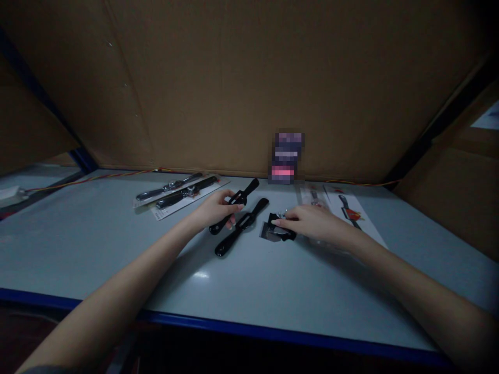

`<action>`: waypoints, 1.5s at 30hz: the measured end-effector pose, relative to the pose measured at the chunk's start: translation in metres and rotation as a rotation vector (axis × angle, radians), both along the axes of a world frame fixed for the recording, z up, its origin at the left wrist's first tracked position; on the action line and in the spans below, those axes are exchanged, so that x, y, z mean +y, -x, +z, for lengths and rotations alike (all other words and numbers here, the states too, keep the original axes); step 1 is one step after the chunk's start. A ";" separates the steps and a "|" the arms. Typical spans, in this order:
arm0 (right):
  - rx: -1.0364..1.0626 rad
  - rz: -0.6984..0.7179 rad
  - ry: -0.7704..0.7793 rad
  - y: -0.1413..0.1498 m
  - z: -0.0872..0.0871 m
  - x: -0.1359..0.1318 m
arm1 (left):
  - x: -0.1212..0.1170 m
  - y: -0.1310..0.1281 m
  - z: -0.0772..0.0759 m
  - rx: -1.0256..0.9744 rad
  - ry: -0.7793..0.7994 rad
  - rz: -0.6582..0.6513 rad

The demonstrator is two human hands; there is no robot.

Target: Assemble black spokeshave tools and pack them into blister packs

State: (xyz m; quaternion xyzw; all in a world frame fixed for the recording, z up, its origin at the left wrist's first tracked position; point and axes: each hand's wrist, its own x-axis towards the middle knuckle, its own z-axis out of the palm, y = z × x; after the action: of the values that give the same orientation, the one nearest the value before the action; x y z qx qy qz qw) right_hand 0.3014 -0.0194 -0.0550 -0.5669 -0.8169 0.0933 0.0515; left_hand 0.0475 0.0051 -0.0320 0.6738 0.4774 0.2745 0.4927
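Note:
Between the thumb and fingers of my left hand (220,208) is a black spokeshave body (251,186), tilted and raised a little over the table. A second black spokeshave body (226,244) lies flat just below and to the right of it. My right hand (307,218) is closed, thumb and fingers on a small black metal part (287,235) in a little cluster. Flat grey blades (268,232) stick out at the left of this cluster. My fingers hide some of the small parts.
Two carded, packaged spokeshaves (183,195) lie at the back left. Behind my right arm are clear plastic packaging (312,195) and a printed card (358,213). A phone-like screen (286,156), pixelated, leans on the cardboard wall (218,93). A thin twisted cable (97,182) runs along the table's back.

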 end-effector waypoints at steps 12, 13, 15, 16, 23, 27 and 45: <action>-0.011 -0.065 -0.144 0.004 0.014 -0.006 | 0.002 0.008 0.000 0.494 -0.062 -0.095; -0.003 -0.075 -0.150 0.005 0.015 -0.007 | 0.002 0.008 -0.001 0.548 -0.112 -0.108; 0.011 -0.088 -0.159 0.005 0.016 -0.007 | 0.001 0.009 -0.001 0.697 -0.323 -0.131; 0.016 -0.089 -0.164 0.006 0.016 -0.007 | 0.001 0.009 -0.001 0.779 -0.455 -0.140; 0.035 -0.107 -0.190 0.008 0.017 -0.008 | -0.003 0.011 0.001 1.067 -0.739 -0.221; 0.040 -0.099 -0.199 0.009 0.018 -0.009 | -0.003 0.011 0.000 1.123 -0.755 -0.219; 0.101 -0.067 -0.346 0.005 0.018 -0.005 | 0.070 0.149 0.030 1.087 -0.286 0.242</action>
State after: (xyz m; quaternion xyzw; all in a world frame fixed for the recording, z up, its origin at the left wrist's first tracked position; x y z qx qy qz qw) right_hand 0.2963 -0.0249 -0.0368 -0.5709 -0.7979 -0.0222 0.1924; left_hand -0.1015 0.0755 -0.0016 0.7186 0.6940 0.0051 0.0452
